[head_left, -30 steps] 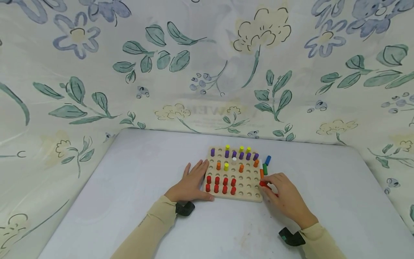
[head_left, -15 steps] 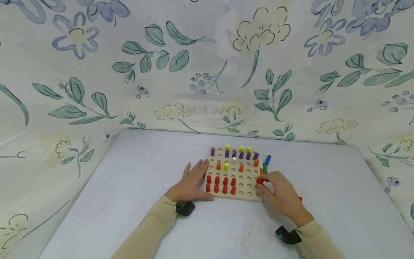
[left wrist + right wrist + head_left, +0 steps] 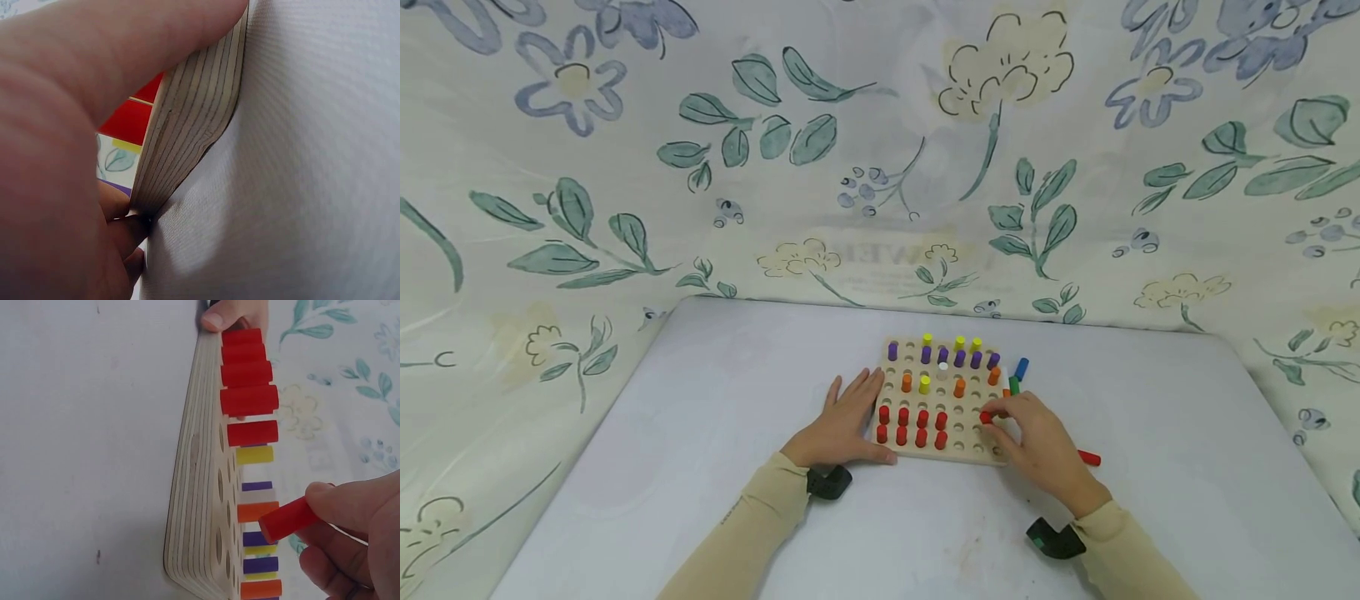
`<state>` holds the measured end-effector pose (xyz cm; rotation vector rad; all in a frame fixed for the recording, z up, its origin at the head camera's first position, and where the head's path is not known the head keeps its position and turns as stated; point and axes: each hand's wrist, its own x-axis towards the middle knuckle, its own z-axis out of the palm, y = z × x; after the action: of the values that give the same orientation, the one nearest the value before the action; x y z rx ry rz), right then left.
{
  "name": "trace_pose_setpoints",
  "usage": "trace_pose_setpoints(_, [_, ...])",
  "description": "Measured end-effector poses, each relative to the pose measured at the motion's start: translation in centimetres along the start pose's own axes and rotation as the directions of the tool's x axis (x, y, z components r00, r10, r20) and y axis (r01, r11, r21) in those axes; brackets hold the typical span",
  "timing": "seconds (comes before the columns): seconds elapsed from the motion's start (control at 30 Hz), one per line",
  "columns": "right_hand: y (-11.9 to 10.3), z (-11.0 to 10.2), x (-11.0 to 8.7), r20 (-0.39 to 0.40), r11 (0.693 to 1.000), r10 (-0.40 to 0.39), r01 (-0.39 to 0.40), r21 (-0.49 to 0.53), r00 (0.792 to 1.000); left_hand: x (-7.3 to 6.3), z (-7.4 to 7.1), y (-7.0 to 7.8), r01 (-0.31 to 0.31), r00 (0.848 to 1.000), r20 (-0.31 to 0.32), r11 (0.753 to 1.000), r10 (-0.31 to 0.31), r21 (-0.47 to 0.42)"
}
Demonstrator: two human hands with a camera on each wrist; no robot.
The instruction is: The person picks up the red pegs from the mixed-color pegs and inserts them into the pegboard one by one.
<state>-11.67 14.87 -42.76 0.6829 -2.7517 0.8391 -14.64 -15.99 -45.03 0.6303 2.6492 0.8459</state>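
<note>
My left hand (image 3: 838,425) rests against the left side of a wooden pegboard (image 3: 967,437), fingers spread and thumb along its front edge. In the left wrist view, that thumb lies on the layered edge. My right hand (image 3: 1037,442) pinches a red peg (image 3: 290,519) between thumb and fingertips. It is tilted, over the board's right part in the head view. Two rows of red pegs (image 3: 922,419) stand at the front left of the board. Purple pegs (image 3: 976,361), yellow pegs (image 3: 960,342), orange pegs (image 3: 959,388) and a white peg (image 3: 943,371) stand farther back.
Along the board's right side lie a blue peg (image 3: 1022,368), a green peg (image 3: 1015,385) and an orange peg (image 3: 1007,394). One loose red peg (image 3: 1089,457) lies beside the right wrist. Floral cloth (image 3: 880,167) hangs behind the white table (image 3: 737,358).
My right hand has picked up a red peg at the board's right side and carried it left over the holes. Another red peg now shows right of the hand. The left hand has stayed still.
</note>
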Motion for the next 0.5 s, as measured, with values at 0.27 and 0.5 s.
trace_pose_setpoints(0.27, [-0.44, 0.57, 0.30, 0.000, 1.000, 0.010, -0.010, 0.021, 1.000, -0.08, -0.06, 0.13, 0.009, 1.000, 0.004, 1.000, -0.009, 0.001])
trace_pose_setpoints(0.5, [-0.92, 0.96, 0.57, 0.013, 0.997, 0.040, -0.041, 0.066, 0.999, -0.06, -0.04, 0.07, 0.007, 1.000, 0.001, 1.000, -0.007, -0.004])
